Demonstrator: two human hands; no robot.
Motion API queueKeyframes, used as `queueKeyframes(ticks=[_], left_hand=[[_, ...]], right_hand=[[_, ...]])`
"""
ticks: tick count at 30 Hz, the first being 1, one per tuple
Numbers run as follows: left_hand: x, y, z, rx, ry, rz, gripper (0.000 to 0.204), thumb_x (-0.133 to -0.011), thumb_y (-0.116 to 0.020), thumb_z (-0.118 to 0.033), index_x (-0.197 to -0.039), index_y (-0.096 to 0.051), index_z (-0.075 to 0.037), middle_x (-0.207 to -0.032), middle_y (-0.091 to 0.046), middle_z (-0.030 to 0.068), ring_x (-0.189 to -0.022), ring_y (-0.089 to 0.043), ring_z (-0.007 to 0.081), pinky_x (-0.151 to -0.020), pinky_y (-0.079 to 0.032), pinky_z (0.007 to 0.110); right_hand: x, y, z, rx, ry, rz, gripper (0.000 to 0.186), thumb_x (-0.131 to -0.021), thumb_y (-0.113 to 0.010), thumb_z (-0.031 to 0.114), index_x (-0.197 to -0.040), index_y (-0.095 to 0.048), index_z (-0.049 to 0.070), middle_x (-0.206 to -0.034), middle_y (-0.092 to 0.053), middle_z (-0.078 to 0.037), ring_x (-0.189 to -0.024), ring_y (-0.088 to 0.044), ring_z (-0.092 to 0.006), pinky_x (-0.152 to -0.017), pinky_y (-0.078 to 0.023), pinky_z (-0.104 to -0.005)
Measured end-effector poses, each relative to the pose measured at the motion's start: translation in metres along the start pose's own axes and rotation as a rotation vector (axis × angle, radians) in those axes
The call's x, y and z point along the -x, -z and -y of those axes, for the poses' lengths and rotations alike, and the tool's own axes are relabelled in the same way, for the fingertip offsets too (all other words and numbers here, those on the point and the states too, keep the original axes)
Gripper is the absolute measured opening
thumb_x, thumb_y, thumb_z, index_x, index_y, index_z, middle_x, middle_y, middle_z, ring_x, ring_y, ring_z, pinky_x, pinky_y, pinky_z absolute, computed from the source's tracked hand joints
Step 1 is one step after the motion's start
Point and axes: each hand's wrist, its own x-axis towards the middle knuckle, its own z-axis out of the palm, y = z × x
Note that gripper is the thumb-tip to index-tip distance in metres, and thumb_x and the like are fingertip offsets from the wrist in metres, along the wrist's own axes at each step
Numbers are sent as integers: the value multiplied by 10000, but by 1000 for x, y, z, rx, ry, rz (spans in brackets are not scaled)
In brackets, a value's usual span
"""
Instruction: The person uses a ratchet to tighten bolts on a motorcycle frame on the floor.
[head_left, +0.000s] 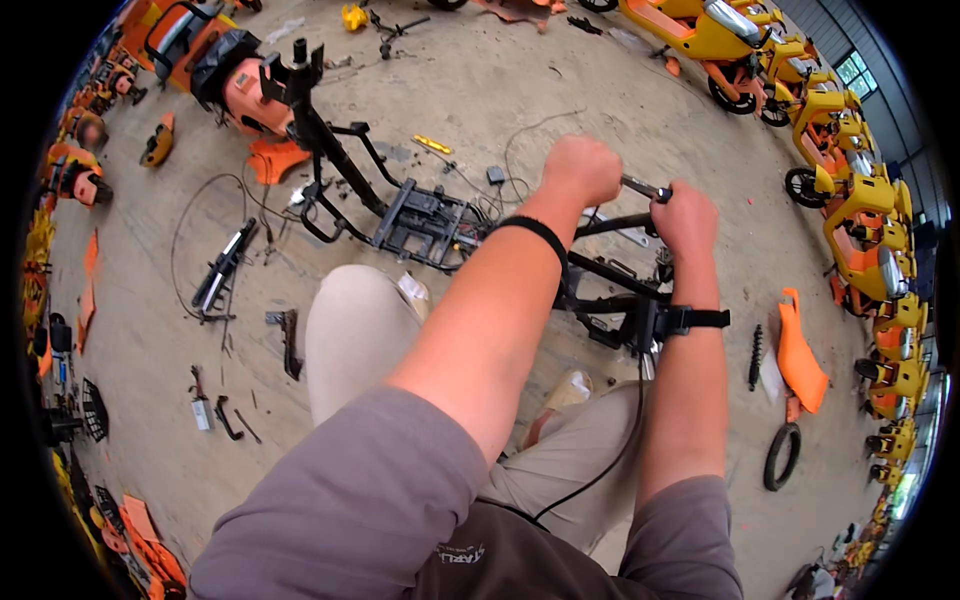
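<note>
My left hand (583,170) is closed, knuckles up, over the far end of a short dark metal bar-like tool (645,188). My right hand (685,222) is closed at the tool's other end. The bar spans the gap between both fists; its exact kind is hidden by my fingers. Below them lies the rear part of a stripped black scooter frame (350,170), partly covered by my forearms. A black tray-like section (425,222) with loose wiring sits in its middle. Whether the tool touches the frame cannot be made out.
On the floor lie a shock absorber (756,357), orange panel (800,350), black ring (782,457), fork-like part (225,265), bracket (290,345) and yellow bar (432,145). Yellow scooters (860,220) line the right side. An orange scooter body (255,95) stands far left.
</note>
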Motion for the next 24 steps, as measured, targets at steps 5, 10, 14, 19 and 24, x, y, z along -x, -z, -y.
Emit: queueKeyframes(ticks=[5,10,14,19,24], left_hand=[[3,4,6,1,4,5,235,-759,-693,-316,-845,-781,-116,-910,-755,90,-929,-708,282,-803,-571,410],[5,10,11,27,-22,14,239,-766,-685,-317,-849,-781,-115,-913,-756,90,-927,-710,277,-798,-571,410],[4,4,9,46,-34,23,219,-763,-688,-322,-826,-777,-132,-881,-750,80,-899,-712,274,-766,-575,410],[5,-7,19,12,-92,-77,203,-757,-692,-338,-796,-772,-155,-848,-744,65,-874,-712,270,-729,-574,402],[4,-7,23,25,-178,-78,188,-746,-701,-356,-804,-776,-194,-832,-738,44,-857,-709,264,-726,-573,403]], right_hand=[[-5,-2,9,37,-37,50,190,-778,-688,265,-808,-704,78,-799,-701,-176,-788,-675,-389,-709,-526,-489],[-3,7,16,57,0,39,194,-789,-710,265,-812,-713,73,-802,-702,-178,-785,-673,-388,-704,-524,-489],[2,0,12,34,-85,14,175,-782,-703,244,-796,-711,69,-790,-699,-179,-778,-671,-391,-703,-522,-492],[6,8,23,26,-75,-15,149,-754,-689,201,-787,-699,56,-787,-694,-191,-774,-665,-403,-708,-520,-501],[23,10,23,55,-119,-8,179,-770,-685,221,-809,-692,47,-808,-700,-192,-777,-665,-408,-717,-517,-501]])
